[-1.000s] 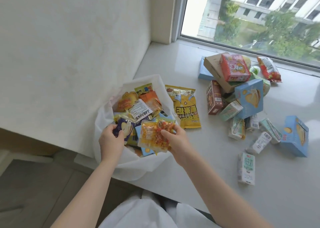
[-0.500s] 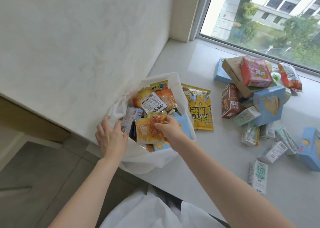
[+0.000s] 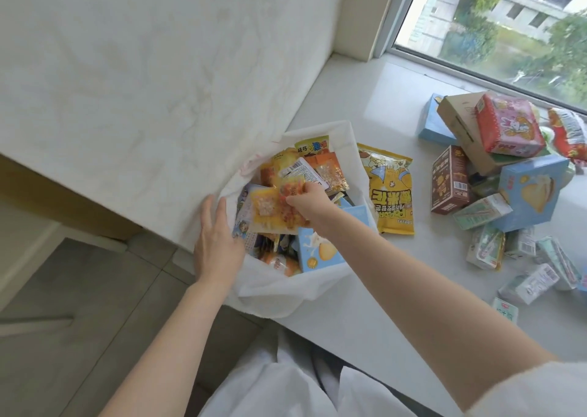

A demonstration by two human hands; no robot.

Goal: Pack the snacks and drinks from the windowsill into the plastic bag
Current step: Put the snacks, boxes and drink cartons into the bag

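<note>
A person in a white garment (image 3: 286, 391) leans over a windowsill (image 3: 365, 331), both bare forearms reaching forward. The left hand (image 3: 216, 242) lies with fingers straight and loosely spread against the near-left rim of the white plastic bag (image 3: 270, 299), pressing its edge outward and gripping nothing. The right hand (image 3: 306, 199) is inside the bag's mouth, fingers curled and pinching one clear snack packet (image 3: 279, 207) of orange and yellow pieces, held over the heap. The two hands are apart, one on either side of the opening.

The bag sits at the sill's left end, against the pale wall (image 3: 143, 83), and is crowded with wrappers too overlapped to count; one light blue box (image 3: 320, 251) with a biscuit picture shows near its front edge.

Just right of the bag, touching its side, one yellow popcorn bag (image 3: 389, 191) lies flat on the sill.

Farther right is the unpacked pile. Nearest are small pale drink cartons (image 3: 486, 246), at least six visible, some cut off by the frame's edge. Behind them stand one brown box (image 3: 449, 180) upright and one tilted blue box (image 3: 530, 191), with one green-and-white carton (image 3: 481, 210) wedged between them. Beyond lie one cardboard box (image 3: 463, 131), one red-and-pink packet (image 3: 508, 127) resting on it, a second flat blue box (image 3: 433, 123) behind, and one red packet (image 3: 568, 134) at the right edge.

The window (image 3: 508, 19) shows trees and buildings outside.
</note>
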